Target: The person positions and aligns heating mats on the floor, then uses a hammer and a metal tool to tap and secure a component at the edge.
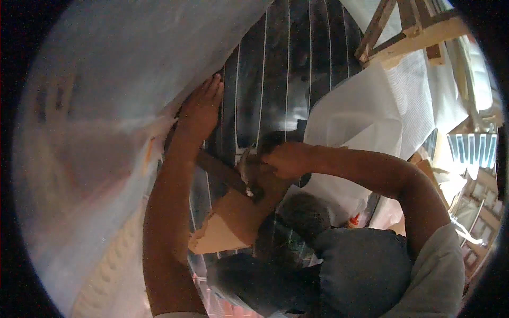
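My left hand (203, 106) reaches forward and lies flat, fingers stretched out, at the edge of a large translucent plastic sheet (138, 58). Under its forearm, a hammer (245, 172) with a curved metal head and a dark wooden handle rests on a torn piece of brown cardboard (225, 228). Just right of the hammer head is my right hand (289, 159), its fingers curled closed. Whatever they may hold is hidden; a dark object (275, 139) lies right beside them. Beneath everything runs a dark surface (275, 69) with thin white lines.
White woven sheeting (366, 106) lies bunched to the right. A wooden frame (413, 40) stands at the far right. Near my bent legs (366, 259) is a small red-tipped item (354, 220). The plastic sheet hangs along the whole left side.
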The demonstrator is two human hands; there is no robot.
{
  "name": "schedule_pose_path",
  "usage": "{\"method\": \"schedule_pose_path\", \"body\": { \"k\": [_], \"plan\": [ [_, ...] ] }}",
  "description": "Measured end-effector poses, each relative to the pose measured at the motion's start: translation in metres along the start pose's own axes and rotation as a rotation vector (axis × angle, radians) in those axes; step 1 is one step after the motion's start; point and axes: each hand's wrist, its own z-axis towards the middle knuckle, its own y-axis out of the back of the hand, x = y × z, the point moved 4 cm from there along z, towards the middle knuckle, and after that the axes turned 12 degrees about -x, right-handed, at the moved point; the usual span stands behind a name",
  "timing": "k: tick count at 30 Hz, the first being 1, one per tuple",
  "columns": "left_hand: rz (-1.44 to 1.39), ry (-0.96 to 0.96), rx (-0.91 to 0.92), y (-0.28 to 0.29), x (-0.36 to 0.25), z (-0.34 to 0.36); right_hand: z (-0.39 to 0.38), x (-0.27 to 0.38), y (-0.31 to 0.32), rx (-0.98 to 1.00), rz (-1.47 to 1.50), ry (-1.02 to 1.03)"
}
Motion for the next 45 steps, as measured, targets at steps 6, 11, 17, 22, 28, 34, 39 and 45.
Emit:
{"method": "schedule_pose_path", "body": {
  "k": [6,11,17,22,28,34,39,45],
  "plan": [
    [0.033,0.007,0.021,-0.002,0.002,0.039,-0.005,-0.027,-0.019,0.112,0.095,-0.013],
    [0.032,0.096,0.050,-0.013,0.014,0.084,-0.011,-0.022,0.008,0.107,0.020,0.069],
    [-0.376,0.368,0.065,-0.017,0.021,0.090,0.063,-0.050,0.093,-0.403,-0.306,0.043],
    [-0.008,0.060,-0.001,-0.025,-0.001,0.091,0.151,-0.120,0.096,-0.888,-0.392,0.143],
    [-0.079,0.150,-0.029,-0.016,0.016,0.089,0.144,-0.083,0.149,-0.803,-0.595,0.276],
    [-0.260,0.242,-0.199,-0.004,0.014,0.093,0.182,-0.157,0.183,-1.064,-0.238,0.229],
    [-0.184,0.143,-0.141,-0.008,0.015,0.087,0.193,-0.172,0.177,-1.198,-0.125,0.154],
    [-0.172,0.224,0.006,-0.016,0.019,0.082,0.206,-0.168,0.176,-1.108,-0.168,0.224]
  ]
}}
